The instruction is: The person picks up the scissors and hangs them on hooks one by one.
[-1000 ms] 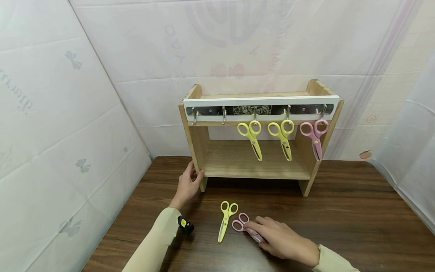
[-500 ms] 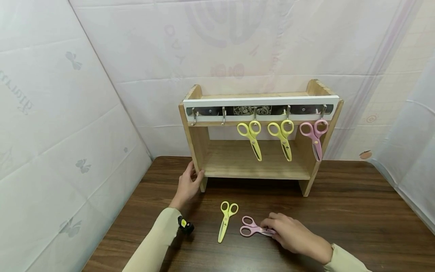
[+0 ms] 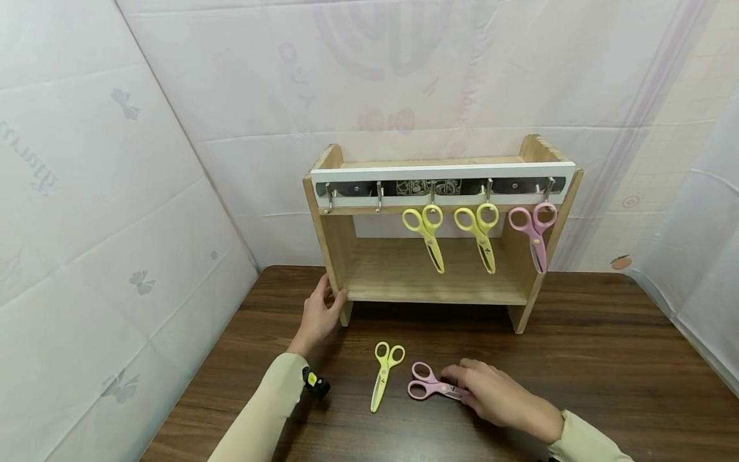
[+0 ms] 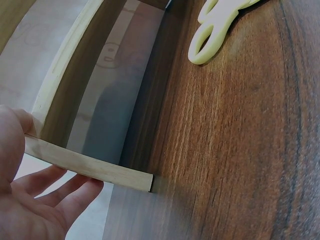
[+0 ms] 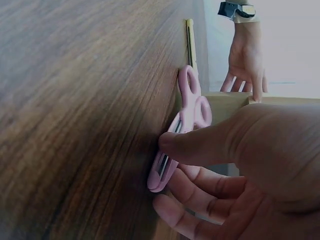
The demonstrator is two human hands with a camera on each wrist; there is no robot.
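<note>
My left hand (image 3: 319,316) grips the lower left side panel of a small wooden shelf (image 3: 381,277); in the left wrist view its thumb is in front and fingers curl behind the panel (image 4: 95,165). My right hand (image 3: 499,396) pinches pink scissors (image 3: 432,388) by the blade end, low over the table, handles pointing left. The right wrist view has the thumb on one side of the blades (image 5: 159,172) and fingers on the other. Yellow scissors (image 3: 382,380) lie on the table between the hands, handles toward the shelf.
A white hook rail (image 3: 369,173) crosses the shelf's top front. Yellow scissors (image 3: 431,242), a second yellow pair (image 3: 484,244) and a pink pair (image 3: 537,244) hang from its middle and right hooks. Two left hooks (image 3: 379,196) hold nothing. Cloth-covered walls surround the brown table (image 3: 623,359).
My right hand has shifted right with the pink scissors, away from the yellow pair, and the scissors have turned flatter, handles leftward. In the last half second they tilt slightly. My left hand stays put.
</note>
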